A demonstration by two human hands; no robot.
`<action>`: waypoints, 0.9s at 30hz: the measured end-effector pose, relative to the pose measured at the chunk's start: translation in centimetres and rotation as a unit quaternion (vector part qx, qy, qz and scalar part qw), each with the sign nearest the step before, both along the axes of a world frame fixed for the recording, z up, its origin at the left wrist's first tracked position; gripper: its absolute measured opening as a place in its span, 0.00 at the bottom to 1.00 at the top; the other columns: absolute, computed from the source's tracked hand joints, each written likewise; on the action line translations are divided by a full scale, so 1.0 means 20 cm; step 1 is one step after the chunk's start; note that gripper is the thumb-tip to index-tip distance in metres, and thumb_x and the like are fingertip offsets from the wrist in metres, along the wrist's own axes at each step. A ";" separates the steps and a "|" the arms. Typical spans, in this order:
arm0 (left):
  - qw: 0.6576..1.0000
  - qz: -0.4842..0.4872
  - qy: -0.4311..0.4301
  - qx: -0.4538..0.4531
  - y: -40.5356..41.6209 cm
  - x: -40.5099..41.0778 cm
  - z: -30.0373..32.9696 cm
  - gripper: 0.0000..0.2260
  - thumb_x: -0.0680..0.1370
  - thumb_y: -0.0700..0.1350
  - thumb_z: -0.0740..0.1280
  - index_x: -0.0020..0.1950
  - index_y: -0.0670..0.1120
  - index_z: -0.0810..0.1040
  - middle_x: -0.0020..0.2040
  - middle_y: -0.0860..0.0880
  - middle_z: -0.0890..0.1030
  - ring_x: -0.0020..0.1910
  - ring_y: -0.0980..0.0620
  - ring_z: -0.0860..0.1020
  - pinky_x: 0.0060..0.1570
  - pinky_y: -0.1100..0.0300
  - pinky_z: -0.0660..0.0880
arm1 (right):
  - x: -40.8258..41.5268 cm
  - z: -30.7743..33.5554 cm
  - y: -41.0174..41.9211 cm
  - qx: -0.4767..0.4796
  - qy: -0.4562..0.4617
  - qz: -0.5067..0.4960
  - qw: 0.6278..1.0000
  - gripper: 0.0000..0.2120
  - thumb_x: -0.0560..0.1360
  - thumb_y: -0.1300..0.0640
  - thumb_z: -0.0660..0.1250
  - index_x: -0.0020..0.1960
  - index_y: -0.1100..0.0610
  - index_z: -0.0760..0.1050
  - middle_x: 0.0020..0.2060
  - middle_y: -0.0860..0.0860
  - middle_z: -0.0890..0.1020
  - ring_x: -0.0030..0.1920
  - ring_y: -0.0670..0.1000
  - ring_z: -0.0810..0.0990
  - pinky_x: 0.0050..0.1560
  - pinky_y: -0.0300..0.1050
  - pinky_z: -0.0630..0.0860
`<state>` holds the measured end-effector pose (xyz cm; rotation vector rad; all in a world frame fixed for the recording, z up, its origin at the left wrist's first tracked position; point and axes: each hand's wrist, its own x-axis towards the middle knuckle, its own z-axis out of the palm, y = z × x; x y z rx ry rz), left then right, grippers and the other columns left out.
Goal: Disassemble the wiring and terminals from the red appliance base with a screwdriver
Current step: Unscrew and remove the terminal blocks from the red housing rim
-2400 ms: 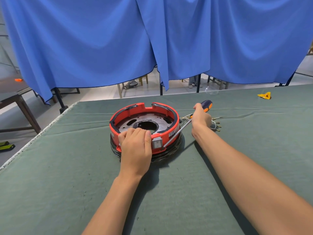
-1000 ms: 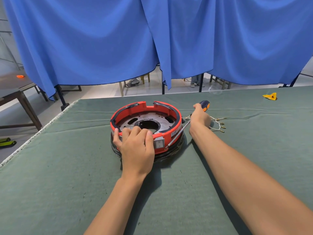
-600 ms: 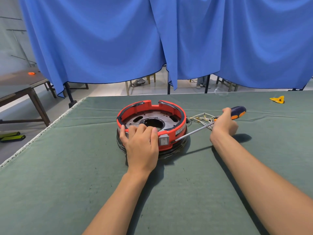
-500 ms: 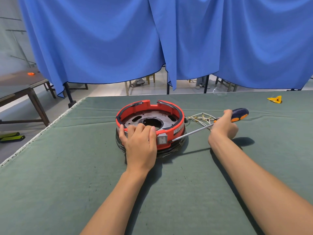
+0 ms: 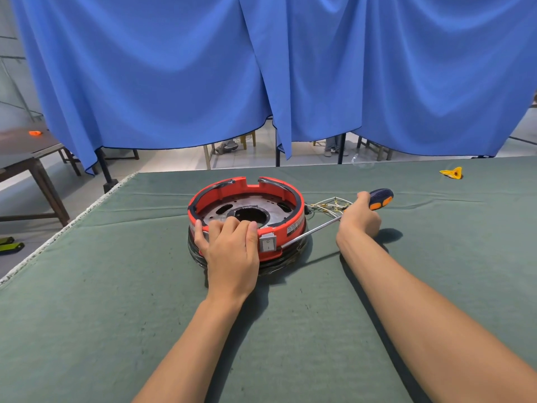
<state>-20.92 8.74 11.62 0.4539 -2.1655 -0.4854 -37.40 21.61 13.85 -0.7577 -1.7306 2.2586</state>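
The red appliance base [image 5: 284,196], a round ring with a grey metal plate inside, sits on the green table cover [image 5: 116,301]. My left hand [image 5: 231,251] grips its near rim, fingers curled over the edge beside a grey rocker switch [image 5: 268,243]. My right hand [image 5: 359,218] holds the screwdriver [image 5: 380,198] by its blue and orange handle. Its metal shaft runs left and its tip meets the base's side just right of the switch. A bundle of white wires with terminals [image 5: 328,205] lies on the cover right of the base, behind the shaft.
A small yellow piece [image 5: 452,173] lies far right on the cover. Blue curtains [image 5: 261,68] hang behind the table. A dark wooden table [image 5: 29,158] stands at the left, past the cover's left edge, with an orange object on it.
My right hand swung the screwdriver handle out to the right and lowered it, so the shaft now lies flatter against the base's side. The left hand kept its grip.
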 end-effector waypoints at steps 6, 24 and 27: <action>1.000 -0.006 0.011 0.003 0.00 -0.01 0.00 0.19 0.79 0.52 0.51 0.38 0.48 0.77 0.39 0.56 0.72 0.48 0.49 0.71 0.70 0.41 0.50 | -0.05 0.01 -0.05 0.043 -0.010 0.022 0.999 0.17 0.75 0.45 0.61 0.35 0.58 0.70 0.29 0.49 0.71 0.29 0.48 0.69 0.27 0.44 0.60; 1.000 0.001 0.010 0.010 0.01 -0.01 0.00 0.18 0.80 0.52 0.52 0.39 0.49 0.78 0.39 0.54 0.75 0.48 0.50 0.71 0.71 0.43 0.49 | -0.10 -0.01 -0.08 0.050 -0.018 0.049 0.997 0.17 0.72 0.44 0.63 0.40 0.58 0.73 0.32 0.50 0.74 0.35 0.54 0.73 0.35 0.46 0.65; 1.000 0.009 0.008 0.005 0.01 -0.01 0.00 0.19 0.80 0.52 0.51 0.40 0.48 0.78 0.40 0.53 0.76 0.48 0.49 0.72 0.71 0.44 0.50 | -0.08 0.00 -0.04 0.042 -0.006 0.021 0.999 0.16 0.73 0.44 0.62 0.36 0.57 0.70 0.30 0.49 0.74 0.31 0.51 0.72 0.31 0.46 0.64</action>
